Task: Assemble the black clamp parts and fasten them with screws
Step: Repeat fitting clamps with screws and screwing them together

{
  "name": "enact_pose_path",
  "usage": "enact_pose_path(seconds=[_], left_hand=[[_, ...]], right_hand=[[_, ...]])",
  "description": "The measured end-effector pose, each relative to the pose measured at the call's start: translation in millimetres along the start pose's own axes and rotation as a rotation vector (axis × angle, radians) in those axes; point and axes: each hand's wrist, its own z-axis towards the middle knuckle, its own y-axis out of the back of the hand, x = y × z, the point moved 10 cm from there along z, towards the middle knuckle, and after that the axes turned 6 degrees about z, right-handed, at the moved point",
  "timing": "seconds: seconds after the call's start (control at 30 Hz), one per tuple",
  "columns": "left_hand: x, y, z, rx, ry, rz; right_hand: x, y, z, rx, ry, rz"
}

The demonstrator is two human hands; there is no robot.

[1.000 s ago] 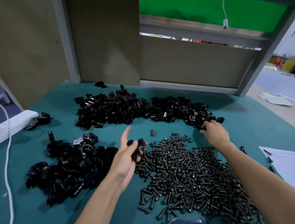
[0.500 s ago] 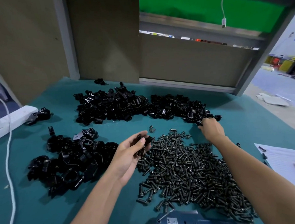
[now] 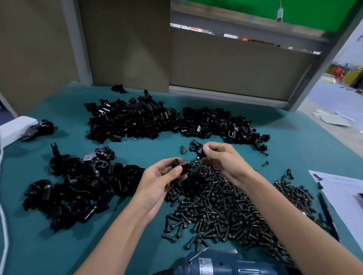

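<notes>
My left hand [image 3: 157,182] pinches a black clamp part [image 3: 181,168] between thumb and fingers, above the near edge of the screw pile [image 3: 225,204]. My right hand [image 3: 223,158] grips a second black clamp part [image 3: 195,147], held a little higher and to the right of the first. The two parts are close but apart. A long heap of loose clamp parts [image 3: 155,119] lies at the back of the green table [image 3: 46,247]. Another heap of clamps [image 3: 78,187] sits at the left.
A blue electric screwdriver [image 3: 221,266] lies at the near edge between my forearms. White paper [image 3: 345,192] with a dark phone and a pen is at the right. A white power strip [image 3: 7,132] and its cord run along the left. Brown panels stand behind.
My right hand left the back heap with a clamp part and came in toward my left hand. My left hand closed its fingers on its part and stayed over the screws.
</notes>
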Motion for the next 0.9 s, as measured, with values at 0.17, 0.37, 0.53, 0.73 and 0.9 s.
enact_pose_path(seconds=[0.17, 0.37, 0.53, 0.73, 0.9], left_hand=[[-7.0, -5.0, -0.8, 0.033, -0.050, -0.066], [-6.0, -7.3, -0.1, 0.041, -0.036, -0.192], [-4.6, -8.1, 1.1, 0.049, -0.015, -0.164], [-2.8, -3.6, 3.0, 0.018, 0.007, -0.128], [-4.3, -1.1, 2.7, -0.004, -0.006, -0.183]], right_hand=[[5.4, -49.3, -19.4, 0.174, 0.004, 0.089], [3.3, -51.3, -19.5, 0.184, -0.017, 0.100], [-2.1, -48.9, -18.1, 0.180, -0.060, 0.133], [-0.4, -55.4, -19.5, 0.209, -0.065, 0.138], [3.8, -57.2, -17.5, 0.205, -0.034, 0.140]])
